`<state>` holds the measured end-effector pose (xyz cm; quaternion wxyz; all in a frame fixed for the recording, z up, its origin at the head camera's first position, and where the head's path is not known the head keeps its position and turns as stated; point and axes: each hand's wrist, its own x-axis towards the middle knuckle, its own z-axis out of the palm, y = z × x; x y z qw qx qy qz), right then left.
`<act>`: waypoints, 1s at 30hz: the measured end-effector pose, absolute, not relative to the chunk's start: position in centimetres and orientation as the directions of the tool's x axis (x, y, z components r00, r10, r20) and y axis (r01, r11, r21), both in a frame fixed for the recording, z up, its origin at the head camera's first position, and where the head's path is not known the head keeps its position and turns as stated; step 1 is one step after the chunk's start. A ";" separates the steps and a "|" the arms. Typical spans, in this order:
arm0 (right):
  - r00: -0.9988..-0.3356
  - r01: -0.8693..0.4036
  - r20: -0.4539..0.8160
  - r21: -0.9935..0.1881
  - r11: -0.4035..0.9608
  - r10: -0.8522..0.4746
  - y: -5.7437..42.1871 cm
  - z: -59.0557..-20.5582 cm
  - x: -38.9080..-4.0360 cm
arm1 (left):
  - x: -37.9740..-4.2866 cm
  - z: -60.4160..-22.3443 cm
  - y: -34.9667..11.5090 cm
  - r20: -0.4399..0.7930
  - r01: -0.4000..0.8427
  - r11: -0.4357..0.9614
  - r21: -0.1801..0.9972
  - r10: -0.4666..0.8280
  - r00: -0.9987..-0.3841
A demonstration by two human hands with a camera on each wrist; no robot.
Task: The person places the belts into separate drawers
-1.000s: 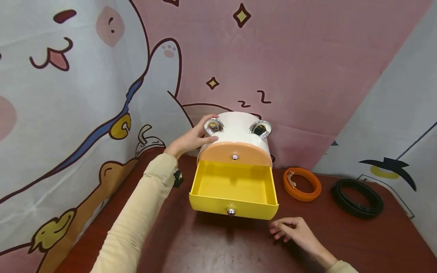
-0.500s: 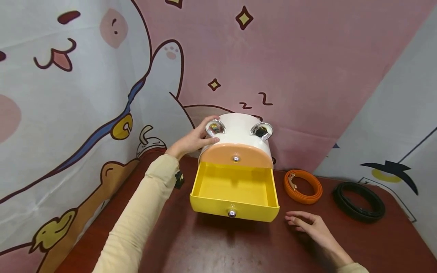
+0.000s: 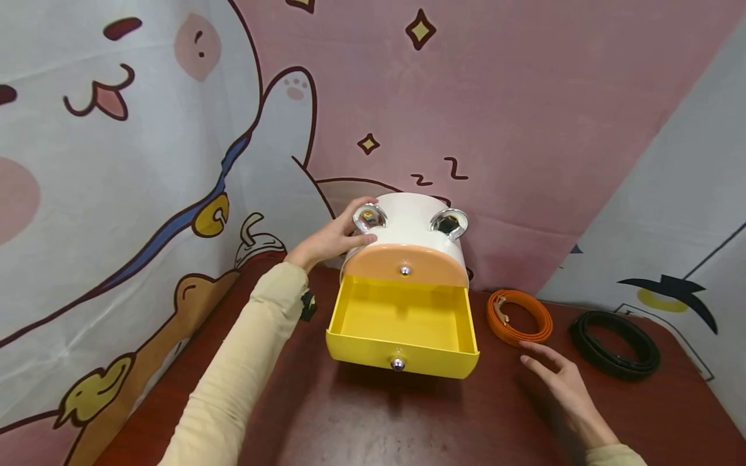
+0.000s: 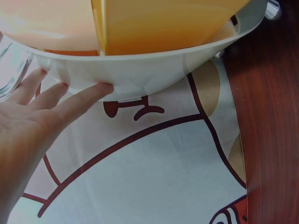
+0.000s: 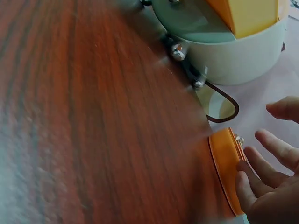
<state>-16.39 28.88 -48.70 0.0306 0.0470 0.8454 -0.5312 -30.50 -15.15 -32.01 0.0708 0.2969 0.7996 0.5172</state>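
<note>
A white drawer box [image 3: 409,219] with two silver bulging eyes stands at the back of the table; its orange upper drawer [image 3: 384,261] is closed. The yellow lower drawer [image 3: 402,317] is pulled out, with nothing inside. My left hand [image 3: 333,241] rests on the box's left side beside one eye; in the left wrist view its straight fingers [image 4: 86,98] press the white wall. My right hand [image 3: 564,382] holds nothing, fingers loosely extended, just in front of a coiled orange belt [image 3: 539,321]. In the right wrist view the fingers overlap that belt; I cannot tell whether they touch.
A coiled black belt [image 3: 620,353] lies to the right of the orange one. Behind the brown table [image 3: 350,421] hangs a pink and white cartoon cloth [image 3: 513,129]. The yellow drawer juts out over the tabletop toward me.
My right hand has moved right, from near the yellow drawer's front corner to the orange belt, its fingers opening out. The left hand and the box have stayed put.
</note>
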 end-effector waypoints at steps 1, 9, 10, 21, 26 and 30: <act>-0.993 0.120 -0.106 -0.903 0.413 0.057 29.1 -48.7 -16.4 | -30.5 -32.0 -15.1 0.195 0.404 0.289 0.868 0.550 -0.812; -0.984 0.128 -0.079 -0.938 0.321 0.161 29.9 -49.1 -17.3 | -30.5 -31.8 -15.0 0.189 0.404 0.303 0.863 0.547 -0.815; -0.982 0.123 -0.069 -0.939 0.320 0.176 29.9 -49.1 -17.5 | -30.5 -31.8 -15.1 0.187 0.402 0.306 0.863 0.546 -0.817; -0.965 0.079 0.009 -0.943 0.323 0.263 30.4 -49.4 -19.7 | -30.6 -32.0 -15.3 0.190 0.398 0.290 0.870 0.549 -0.814; -0.955 0.067 0.028 -0.949 0.309 0.294 30.6 -49.6 -21.2 | -30.6 -31.9 -15.2 0.199 0.409 0.283 0.868 0.556 -0.807; -0.953 0.067 0.028 -0.951 0.302 0.301 30.9 -49.9 -22.2 | -30.6 -31.9 -15.1 0.194 0.402 0.281 0.871 0.556 -0.808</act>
